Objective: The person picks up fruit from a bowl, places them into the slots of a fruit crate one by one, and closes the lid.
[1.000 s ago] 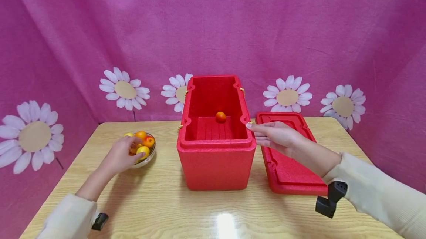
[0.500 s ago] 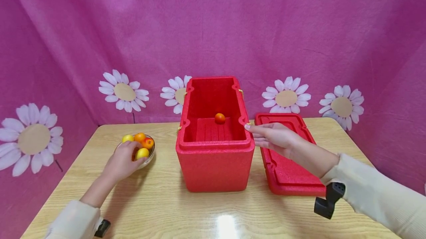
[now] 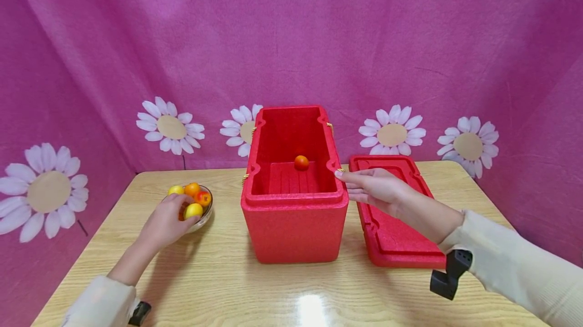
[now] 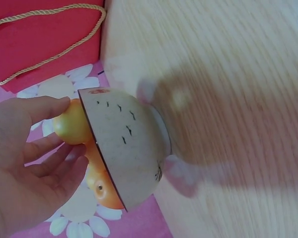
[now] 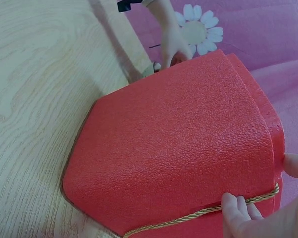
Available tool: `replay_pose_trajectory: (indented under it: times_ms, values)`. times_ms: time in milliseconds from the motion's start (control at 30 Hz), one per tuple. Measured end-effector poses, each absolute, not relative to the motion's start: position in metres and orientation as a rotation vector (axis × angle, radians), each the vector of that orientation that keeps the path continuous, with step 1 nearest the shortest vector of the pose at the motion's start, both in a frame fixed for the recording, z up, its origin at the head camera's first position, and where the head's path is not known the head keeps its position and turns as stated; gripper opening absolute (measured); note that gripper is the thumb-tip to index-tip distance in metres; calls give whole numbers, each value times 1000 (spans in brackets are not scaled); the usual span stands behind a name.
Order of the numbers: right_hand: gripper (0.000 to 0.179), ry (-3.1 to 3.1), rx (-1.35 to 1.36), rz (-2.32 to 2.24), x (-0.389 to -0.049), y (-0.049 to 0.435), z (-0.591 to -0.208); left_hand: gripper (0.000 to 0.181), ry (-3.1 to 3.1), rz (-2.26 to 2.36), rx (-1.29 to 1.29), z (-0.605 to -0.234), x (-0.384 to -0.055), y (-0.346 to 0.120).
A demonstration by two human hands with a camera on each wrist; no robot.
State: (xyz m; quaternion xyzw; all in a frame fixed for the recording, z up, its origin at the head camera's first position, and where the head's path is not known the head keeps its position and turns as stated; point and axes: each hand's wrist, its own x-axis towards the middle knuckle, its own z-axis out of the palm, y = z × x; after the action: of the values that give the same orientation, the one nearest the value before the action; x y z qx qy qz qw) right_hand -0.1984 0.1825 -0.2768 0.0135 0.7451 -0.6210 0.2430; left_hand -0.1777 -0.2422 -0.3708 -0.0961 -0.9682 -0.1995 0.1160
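My left hand (image 3: 166, 220) is at a bowl (image 4: 129, 134) of fruit on the left of the table. Thumb and fingers close around a round yellow fruit (image 4: 72, 124) at the bowl's near side. Beside it in the bowl are a second yellow fruit (image 3: 175, 190), an orange one (image 3: 192, 189) and a red-orange one (image 3: 203, 198). My right hand (image 3: 378, 188) grips the right wall of a deep red foam box (image 3: 296, 236), thumb on the rim and fingers outside by the gold rope handle (image 5: 203, 212). A red-orange, tomato-like fruit (image 3: 301, 163) lies on the box floor.
The red box lid (image 3: 405, 231) lies flat on the table (image 3: 218, 286), right of the box and under my right forearm. Behind the table hangs a pink cloth (image 3: 291, 38) with white daisies. The box stands between the bowl and the lid.
My left hand has drawn back slightly toward me over the bowl, uncovering more of the rear yellow fruit. My right hand stays on the box rim.
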Motion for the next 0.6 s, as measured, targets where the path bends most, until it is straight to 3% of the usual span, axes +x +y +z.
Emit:
replay_pose_trajectory:
  times_ms: [600]
  values:
    - [69, 2028, 45, -1712, -198, 182, -276, 34, -2772, -763, -332, -350, -182, -244]
